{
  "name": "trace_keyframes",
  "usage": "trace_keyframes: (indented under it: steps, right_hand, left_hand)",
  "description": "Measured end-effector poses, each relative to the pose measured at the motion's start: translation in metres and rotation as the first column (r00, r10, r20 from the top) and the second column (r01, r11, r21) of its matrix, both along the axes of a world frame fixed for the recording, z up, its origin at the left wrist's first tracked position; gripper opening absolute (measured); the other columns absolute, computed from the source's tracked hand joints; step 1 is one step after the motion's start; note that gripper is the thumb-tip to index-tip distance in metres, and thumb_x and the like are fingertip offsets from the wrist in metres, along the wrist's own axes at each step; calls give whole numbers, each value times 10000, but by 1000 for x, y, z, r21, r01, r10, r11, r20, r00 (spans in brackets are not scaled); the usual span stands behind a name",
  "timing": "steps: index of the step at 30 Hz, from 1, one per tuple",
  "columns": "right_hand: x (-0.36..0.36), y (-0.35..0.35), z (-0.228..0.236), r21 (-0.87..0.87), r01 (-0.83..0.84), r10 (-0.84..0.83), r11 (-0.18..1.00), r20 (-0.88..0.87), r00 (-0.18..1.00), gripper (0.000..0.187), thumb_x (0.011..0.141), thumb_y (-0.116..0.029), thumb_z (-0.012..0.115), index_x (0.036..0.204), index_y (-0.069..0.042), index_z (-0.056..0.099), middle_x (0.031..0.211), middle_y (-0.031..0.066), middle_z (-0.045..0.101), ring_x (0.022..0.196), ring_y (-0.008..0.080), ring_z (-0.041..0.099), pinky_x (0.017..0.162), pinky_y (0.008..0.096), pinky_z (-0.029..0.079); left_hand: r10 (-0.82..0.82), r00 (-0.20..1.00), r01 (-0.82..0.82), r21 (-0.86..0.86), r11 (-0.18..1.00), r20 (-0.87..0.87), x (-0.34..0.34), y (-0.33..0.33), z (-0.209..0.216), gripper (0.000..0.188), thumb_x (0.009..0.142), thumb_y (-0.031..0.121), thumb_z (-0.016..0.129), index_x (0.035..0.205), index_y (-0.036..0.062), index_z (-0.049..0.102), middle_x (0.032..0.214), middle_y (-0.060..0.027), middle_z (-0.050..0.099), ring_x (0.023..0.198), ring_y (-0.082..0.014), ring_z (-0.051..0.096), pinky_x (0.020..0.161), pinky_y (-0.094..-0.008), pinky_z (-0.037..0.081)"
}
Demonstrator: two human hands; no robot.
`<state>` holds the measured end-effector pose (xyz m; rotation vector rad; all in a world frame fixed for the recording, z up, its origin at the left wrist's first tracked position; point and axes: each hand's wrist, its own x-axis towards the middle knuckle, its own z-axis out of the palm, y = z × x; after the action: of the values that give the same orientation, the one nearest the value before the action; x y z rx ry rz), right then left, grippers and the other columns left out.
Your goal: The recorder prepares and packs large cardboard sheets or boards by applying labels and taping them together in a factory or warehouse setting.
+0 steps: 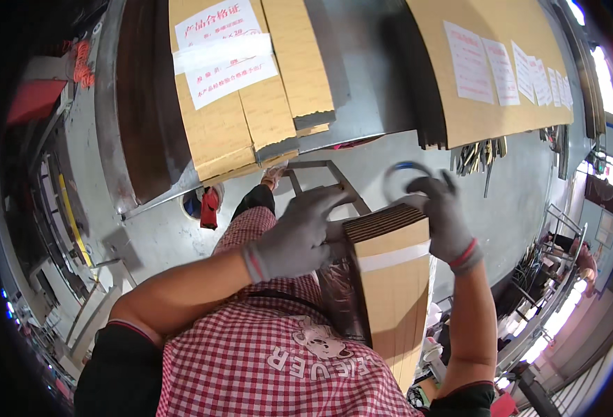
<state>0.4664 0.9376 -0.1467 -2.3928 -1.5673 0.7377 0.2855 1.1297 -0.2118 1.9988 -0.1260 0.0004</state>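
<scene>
An upright bundle of long, flat strips (390, 299), tan on the front with dark ends, stands close against my body. A white band of tape (393, 257) crosses it near the top. My left hand (296, 233), in a grey glove, is at the bundle's upper left side, index finger stretched out and the lower fingers against the bundle. At the top right corner, my gloved right hand (449, 219) has its fingers closed around a roll of tape (392, 182), smeared by motion. Part of the right fingers is hidden behind the bundle.
A metal table (369, 76) lies ahead. On it are a taped, labelled stack of tan strips (237, 125) at left and a larger labelled stack (490, 62) at right. A metal frame (334, 174) stands on the floor below. Cluttered racks (535, 299) line the right.
</scene>
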Motion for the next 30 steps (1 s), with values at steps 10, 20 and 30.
trace_keyframes:
  steps: [10, 20, 30]
  right_hand:
    - [20, 0, -49, -5, 320, -209, 948, -768, 606, 207, 777, -104, 682, 919, 40, 633, 1131, 184, 587, 1034, 267, 578, 897, 343, 451]
    - [-103, 34, 42, 12, 243, -237, 970, 273, 932, 692, 728, -268, 689, 1325, -57, 408, 1353, 248, 370, 1147, 474, 427, 928, 563, 381]
    - [-107, 40, 31, 171, 306, -344, 937, 280, 896, 683, 673, -226, 695, 1293, -77, 449, 1300, 216, 426, 1066, 431, 446, 913, 523, 368]
  left_hand:
    - [-154, 971, 59, -443, 895, -182, 20, 4, -52, 370, 785, 222, 736, 1139, 138, 667, 1469, -172, 334, 1406, -288, 213, 1089, -458, 276]
    - [-426, 889, 159, -757, 634, -170, 20, 6, -63, 299, 834, 162, 679, 1086, 2, 665, 1270, -98, 490, 1200, -208, 431, 1022, -345, 342]
    - [-133, 879, -5, -286, 958, -458, 30, 21, -56, 444, 640, 374, 793, 649, 15, 531, 711, -64, 589, 694, -134, 546, 630, -325, 451]
